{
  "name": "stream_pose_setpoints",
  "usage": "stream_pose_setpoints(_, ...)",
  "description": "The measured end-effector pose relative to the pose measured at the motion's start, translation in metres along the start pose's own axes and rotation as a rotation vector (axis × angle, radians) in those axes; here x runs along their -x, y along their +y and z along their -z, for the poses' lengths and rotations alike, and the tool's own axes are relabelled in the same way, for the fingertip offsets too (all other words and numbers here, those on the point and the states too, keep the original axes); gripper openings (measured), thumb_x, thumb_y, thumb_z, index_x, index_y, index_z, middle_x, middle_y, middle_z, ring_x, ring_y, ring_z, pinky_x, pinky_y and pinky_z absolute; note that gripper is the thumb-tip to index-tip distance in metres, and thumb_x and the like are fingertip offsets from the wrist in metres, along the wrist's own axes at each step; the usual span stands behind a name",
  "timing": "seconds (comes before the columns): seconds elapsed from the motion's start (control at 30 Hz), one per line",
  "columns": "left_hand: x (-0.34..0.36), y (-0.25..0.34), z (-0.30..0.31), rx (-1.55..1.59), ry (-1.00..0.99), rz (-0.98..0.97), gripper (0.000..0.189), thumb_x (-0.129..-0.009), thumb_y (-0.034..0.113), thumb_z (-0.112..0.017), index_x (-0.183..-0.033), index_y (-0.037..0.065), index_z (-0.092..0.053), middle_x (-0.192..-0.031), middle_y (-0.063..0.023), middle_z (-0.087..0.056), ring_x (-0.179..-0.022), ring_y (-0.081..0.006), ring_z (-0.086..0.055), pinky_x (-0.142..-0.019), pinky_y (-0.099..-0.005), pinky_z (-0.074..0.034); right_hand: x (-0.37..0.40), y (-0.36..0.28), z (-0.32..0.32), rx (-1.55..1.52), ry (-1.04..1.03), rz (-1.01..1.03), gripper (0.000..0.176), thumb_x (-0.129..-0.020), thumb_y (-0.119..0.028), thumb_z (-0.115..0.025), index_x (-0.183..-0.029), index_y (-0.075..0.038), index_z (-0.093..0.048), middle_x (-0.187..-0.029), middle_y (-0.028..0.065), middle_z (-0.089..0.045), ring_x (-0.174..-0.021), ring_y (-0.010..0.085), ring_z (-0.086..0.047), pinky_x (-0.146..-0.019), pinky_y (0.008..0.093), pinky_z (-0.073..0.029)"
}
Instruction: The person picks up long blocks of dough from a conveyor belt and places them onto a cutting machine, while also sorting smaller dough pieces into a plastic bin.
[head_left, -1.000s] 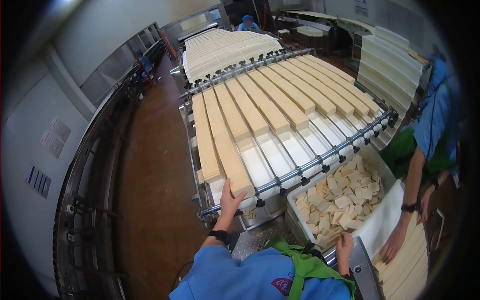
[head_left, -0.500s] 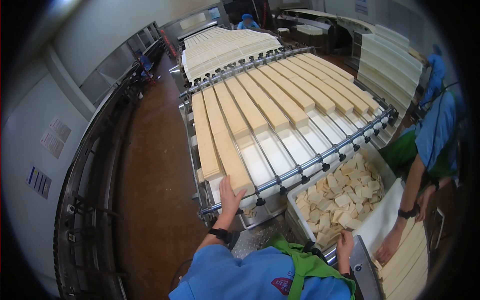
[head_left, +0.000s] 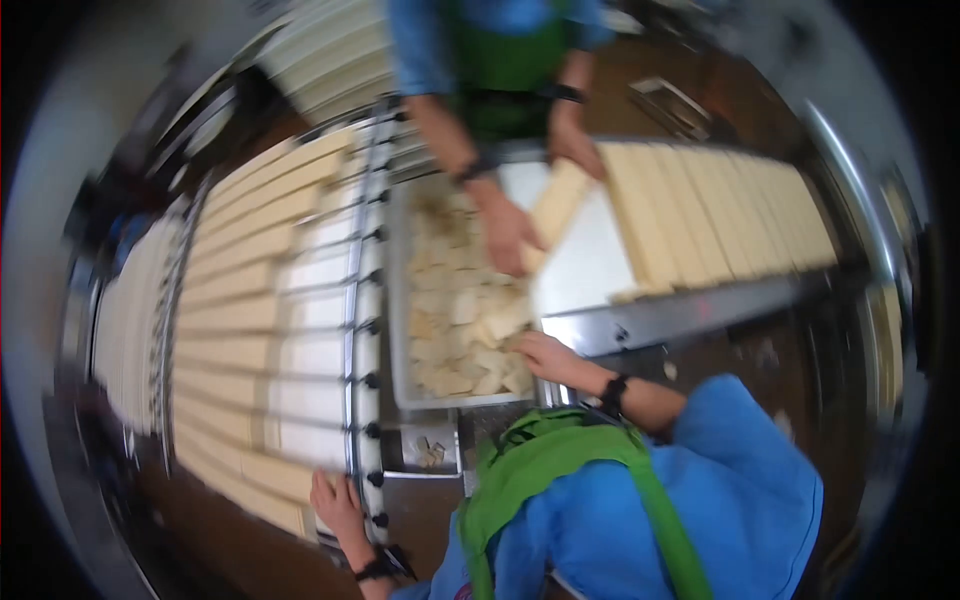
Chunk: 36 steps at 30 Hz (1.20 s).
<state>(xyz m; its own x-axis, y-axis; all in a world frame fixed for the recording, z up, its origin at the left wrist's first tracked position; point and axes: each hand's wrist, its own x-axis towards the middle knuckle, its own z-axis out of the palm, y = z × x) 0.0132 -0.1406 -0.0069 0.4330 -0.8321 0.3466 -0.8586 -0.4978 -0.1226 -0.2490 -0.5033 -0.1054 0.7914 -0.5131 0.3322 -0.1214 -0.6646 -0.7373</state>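
My left hand (head_left: 338, 505) rests against the near end of a long pale block (head_left: 275, 470), perhaps tofu, its fingers stretched out. This block lies among several similar ones (head_left: 225, 340) in lanes on the slatted conveyor. My right hand (head_left: 555, 360) has its fingers curled at the near right corner of a white bin (head_left: 400, 375). Whether a piece sits between those fingers is blurred. Broken pale pieces (head_left: 465, 320) fill the bin. Across it, a co-worker's two hands (head_left: 508, 232) hold a separate pale block (head_left: 560, 210) above a white surface.
A metal rail (head_left: 352, 340) with black knobs borders the conveyor. Right of the bin stands a metal-edged table (head_left: 580, 275) with a row of pale blocks (head_left: 720, 215). Scraps lie in a small tray (head_left: 415, 450) below. The co-worker's green apron (head_left: 508, 80) is opposite.
My view has swung right toward the bin and co-worker. The co-worker now lifts a pale block. My left hand stays at its block's end; my right hand stays by the bin.
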Motion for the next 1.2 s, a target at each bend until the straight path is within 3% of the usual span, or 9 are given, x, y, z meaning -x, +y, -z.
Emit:
stream_pose_setpoints(0.13, 0.014, -0.008, -0.013, -0.132, 0.122, 0.026, 0.040, -0.084, 0.032, -0.053, -0.109, 0.000, -0.051, -0.119, -0.0229, -0.046, -0.104, -0.0411, -0.045, -0.090, -0.0491, -0.035, 0.004, -0.001, -0.006, -0.063, 0.066, -0.092, 0.024, -0.070, 0.000, -0.048, -0.092, -0.004, -0.057, -0.085, 0.0137, -0.055, -0.083, 0.0318, -0.053, -0.074, 0.0379, -0.044)
stream_pose_setpoints(0.23, 0.007, 0.003, 0.002, -0.169, 0.135, 0.092, 0.040, -0.082, 0.027, -0.056, -0.111, 0.001, -0.051, -0.118, -0.0220, -0.047, -0.104, -0.0388, -0.046, -0.090, -0.0475, -0.036, 0.008, -0.001, 0.001, -0.129, 0.172, -0.105, 0.024, -0.069, 0.000, -0.047, -0.090, -0.004, -0.058, -0.087, 0.0129, -0.056, -0.082, 0.0310, -0.054, -0.074, 0.0367, -0.045)
stream_pose_setpoints(0.43, -0.011, 0.009, 0.014, -0.090, -0.089, 0.250, 0.043, -0.082, 0.024, -0.057, -0.115, -0.001, -0.049, -0.113, -0.0201, -0.052, -0.103, -0.0355, -0.048, -0.090, -0.0407, -0.038, 0.044, 0.011, 0.063, 0.017, 0.675, -0.271, 0.027, -0.070, 0.002, -0.047, -0.095, -0.002, -0.058, -0.089, 0.0126, -0.058, -0.077, 0.0250, -0.058, -0.070, 0.0304, -0.046)
stream_pose_setpoints(0.53, -0.010, 0.005, 0.008, 0.025, 0.005, 0.192, 0.035, -0.084, 0.020, -0.054, -0.111, -0.002, -0.053, -0.109, -0.0202, -0.054, -0.100, -0.0344, -0.051, -0.088, -0.0397, -0.041, 0.064, 0.031, 0.108, 0.176, 0.976, -0.398, 0.021, -0.077, 0.001, -0.050, -0.097, -0.001, -0.055, -0.090, 0.0138, -0.055, -0.077, 0.0223, -0.056, -0.068, 0.0292, -0.045)
stream_pose_setpoints(0.67, -0.015, 0.008, 0.013, -0.001, 0.035, 0.138, 0.028, -0.085, 0.017, -0.051, -0.106, -0.002, -0.056, -0.104, -0.0213, -0.056, -0.095, -0.0348, -0.054, -0.084, -0.0391, -0.044, 0.076, 0.047, 0.143, 0.361, 0.848, -0.797, 0.034, -0.079, -0.016, -0.052, -0.107, 0.002, -0.048, -0.109, 0.0216, -0.045, -0.085, 0.0364, -0.054, -0.073, 0.0398, -0.045)
stream_pose_setpoints(1.0, -0.027, 0.003, -0.006, 0.146, -0.063, 0.115, 0.038, -0.082, 0.027, -0.055, -0.110, 0.001, -0.054, -0.116, -0.0241, -0.049, -0.104, -0.0388, -0.047, -0.087, -0.0452, -0.039, 0.044, 0.050, 0.152, 0.558, 0.564, -0.896, 0.039, -0.067, -0.028, -0.065, -0.083, 0.005, -0.052, -0.091, 0.0204, -0.047, -0.077, 0.0361, -0.055, -0.068, 0.0431, -0.047)
stream_pose_setpoints(1.1, -0.113, 0.089, -0.041, 0.466, 0.096, -0.029, 0.028, -0.081, 0.011, -0.053, -0.105, -0.004, -0.055, -0.113, -0.0234, -0.051, -0.104, -0.0361, -0.050, -0.088, -0.0414, -0.040, 0.043, 0.050, 0.153, 0.555, 0.561, -0.858, 0.038, -0.067, -0.027, -0.065, -0.082, 0.004, -0.051, -0.089, 0.0206, -0.046, -0.072, 0.0360, -0.055, -0.065, 0.0433, -0.047)
stream_pose_setpoints(1.13, -0.136, 0.117, -0.064, 0.584, 0.014, 0.050, 0.030, -0.080, 0.009, -0.053, -0.108, -0.003, -0.054, -0.114, -0.0219, -0.052, -0.105, -0.0356, -0.049, -0.089, -0.0405, -0.039, 0.042, 0.050, 0.154, 0.540, 0.547, -0.858, 0.038, -0.067, -0.027, -0.065, -0.082, 0.005, -0.051, -0.089, 0.0209, -0.046, -0.072, 0.0361, -0.055, -0.065, 0.0432, -0.047)
stream_pose_setpoints(1.2, -0.196, 0.198, -0.069, 0.704, -0.091, -0.188, 0.037, -0.079, 0.007, -0.053, -0.114, -0.003, -0.050, -0.117, -0.0203, -0.050, -0.109, -0.0347, -0.047, -0.094, -0.0398, -0.035, 0.043, 0.048, 0.157, 0.510, 0.517, -0.856, 0.038, -0.067, -0.027, -0.065, -0.082, 0.005, -0.050, -0.089, 0.0216, -0.045, -0.071, 0.0363, -0.055, -0.063, 0.0430, -0.047)
